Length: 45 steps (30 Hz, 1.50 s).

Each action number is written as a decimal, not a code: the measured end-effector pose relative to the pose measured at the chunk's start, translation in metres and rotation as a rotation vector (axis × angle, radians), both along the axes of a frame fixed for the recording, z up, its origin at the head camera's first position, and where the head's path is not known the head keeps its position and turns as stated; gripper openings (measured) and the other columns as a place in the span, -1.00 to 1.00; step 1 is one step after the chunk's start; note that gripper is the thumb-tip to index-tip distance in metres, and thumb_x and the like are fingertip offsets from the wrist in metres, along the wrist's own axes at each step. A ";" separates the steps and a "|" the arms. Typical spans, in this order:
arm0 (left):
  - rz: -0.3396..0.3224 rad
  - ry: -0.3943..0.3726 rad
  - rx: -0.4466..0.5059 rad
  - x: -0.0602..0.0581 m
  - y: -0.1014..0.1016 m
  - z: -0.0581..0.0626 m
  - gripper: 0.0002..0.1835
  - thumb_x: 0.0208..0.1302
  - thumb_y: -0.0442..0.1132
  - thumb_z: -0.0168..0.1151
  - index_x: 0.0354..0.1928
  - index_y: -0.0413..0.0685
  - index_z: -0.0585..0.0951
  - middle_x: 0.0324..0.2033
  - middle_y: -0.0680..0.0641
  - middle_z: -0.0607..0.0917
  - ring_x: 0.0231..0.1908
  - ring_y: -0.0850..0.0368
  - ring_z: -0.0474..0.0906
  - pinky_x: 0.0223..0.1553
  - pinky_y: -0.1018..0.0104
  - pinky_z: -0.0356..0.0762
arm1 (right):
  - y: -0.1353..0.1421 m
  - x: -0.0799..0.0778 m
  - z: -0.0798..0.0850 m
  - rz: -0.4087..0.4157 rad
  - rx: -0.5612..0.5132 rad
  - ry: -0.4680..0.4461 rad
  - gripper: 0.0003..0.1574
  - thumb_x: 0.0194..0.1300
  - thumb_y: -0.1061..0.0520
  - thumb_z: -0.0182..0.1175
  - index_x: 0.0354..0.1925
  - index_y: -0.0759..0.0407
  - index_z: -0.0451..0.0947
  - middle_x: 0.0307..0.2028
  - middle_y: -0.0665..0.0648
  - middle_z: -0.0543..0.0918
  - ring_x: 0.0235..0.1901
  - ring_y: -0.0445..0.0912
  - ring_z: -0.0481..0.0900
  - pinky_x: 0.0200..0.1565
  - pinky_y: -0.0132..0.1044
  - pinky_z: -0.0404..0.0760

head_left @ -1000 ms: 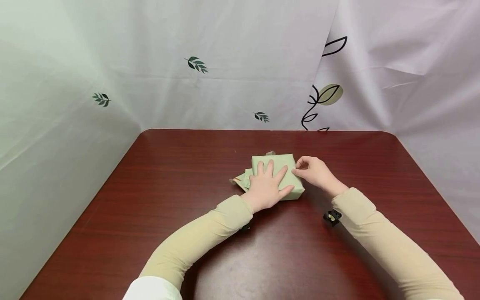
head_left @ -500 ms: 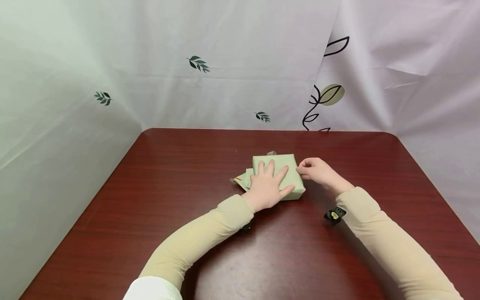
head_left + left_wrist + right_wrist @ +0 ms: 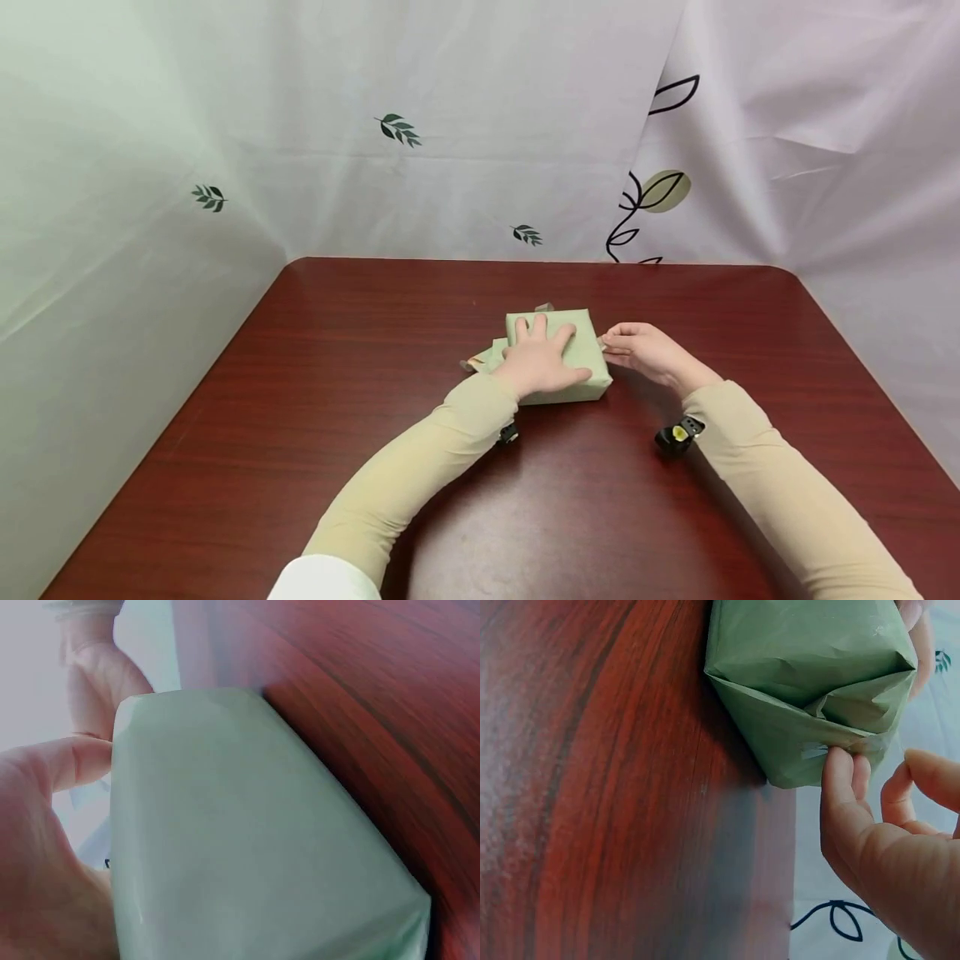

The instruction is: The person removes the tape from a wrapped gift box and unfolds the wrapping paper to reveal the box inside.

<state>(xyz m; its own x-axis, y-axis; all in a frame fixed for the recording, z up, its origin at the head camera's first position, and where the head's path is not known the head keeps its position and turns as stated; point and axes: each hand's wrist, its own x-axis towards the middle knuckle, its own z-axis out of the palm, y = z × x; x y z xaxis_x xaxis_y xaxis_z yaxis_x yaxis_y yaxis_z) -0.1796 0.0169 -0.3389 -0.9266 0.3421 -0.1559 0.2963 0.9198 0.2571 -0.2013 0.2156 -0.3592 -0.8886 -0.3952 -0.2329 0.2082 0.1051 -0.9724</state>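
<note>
A box wrapped in pale green paper lies right of the table's middle. My left hand rests on its top with the fingers spread; in the left wrist view the thumb lies along the box edge. At the right end, my right hand has its fingertips at the folded end flap. In the right wrist view, the thumb and a finger meet on a strip of clear tape across that flap, apparently pinching it; the contact is partly hidden.
Crumpled light green paper shows beside the box's left side. A small clear piece sticks out behind the box. The dark red wooden table is enclosed by pale curtains at the back and sides.
My right hand has drawn slightly right and toward me, and a small flap or tape end now shows by its fingertips. The left hand stays on the box, its wrist slightly shifted.
</note>
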 end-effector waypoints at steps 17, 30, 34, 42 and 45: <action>0.156 0.072 -0.136 -0.001 0.021 -0.008 -0.02 -0.03 0.66 -0.22 0.45 0.47 0.05 0.45 -0.05 -0.03 0.32 -0.22 -0.02 -0.17 -0.20 0.45 | 0.008 0.006 0.001 0.002 -0.232 -0.097 -0.62 0.45 0.33 -0.19 -0.44 0.10 0.45 -0.32 -0.06 0.67 -0.22 -0.32 0.62 -0.16 -0.46 0.59; 0.214 0.060 -0.142 0.000 0.029 -0.011 -0.02 -0.06 0.64 -0.16 0.45 0.51 0.02 0.47 -0.03 -0.09 0.39 -0.22 -0.09 0.01 -0.32 0.30 | 0.016 0.009 -0.002 -0.014 -0.202 -0.124 -0.61 0.42 0.34 -0.21 -0.42 0.09 0.48 -0.38 -0.04 0.67 -0.30 -0.25 0.65 -0.16 -0.41 0.60; 0.223 0.050 -0.135 0.001 0.031 -0.010 -0.02 -0.06 0.63 -0.14 0.45 0.50 0.03 0.47 -0.04 -0.09 0.40 -0.22 -0.10 0.01 -0.35 0.29 | 0.027 0.010 -0.003 -0.046 -0.152 -0.169 -0.59 0.40 0.34 -0.16 -0.45 0.04 0.52 -0.43 -0.07 0.67 -0.34 -0.24 0.65 -0.18 -0.39 0.61; 0.226 0.040 -0.150 0.000 0.032 -0.009 0.00 -0.08 0.61 -0.07 0.45 0.50 0.03 0.47 -0.03 -0.06 0.40 -0.20 -0.09 0.00 -0.31 0.29 | 0.049 0.011 0.000 -0.152 -0.111 -0.162 -0.63 0.44 0.25 -0.12 -0.47 0.00 0.49 -0.41 -0.12 0.65 -0.32 -0.30 0.63 -0.22 -0.40 0.58; 0.227 0.044 -0.147 0.000 0.031 -0.010 0.00 -0.09 0.62 -0.07 0.45 0.50 0.03 0.46 -0.03 -0.05 0.39 -0.21 -0.09 0.00 -0.31 0.29 | 0.053 0.011 0.004 -0.215 -0.145 -0.120 -0.61 0.44 0.24 -0.13 -0.49 0.00 0.49 -0.43 -0.13 0.65 -0.34 -0.31 0.61 -0.24 -0.42 0.58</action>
<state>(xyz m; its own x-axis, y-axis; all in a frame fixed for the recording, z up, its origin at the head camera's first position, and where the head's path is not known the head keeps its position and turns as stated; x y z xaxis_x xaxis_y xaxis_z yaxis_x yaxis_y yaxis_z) -0.1799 0.0484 -0.3490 -0.9840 0.1016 -0.1462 0.0863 0.9905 0.1075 -0.1904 0.2688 -0.3549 -0.9253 -0.2370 -0.2961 0.3249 -0.0922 -0.9413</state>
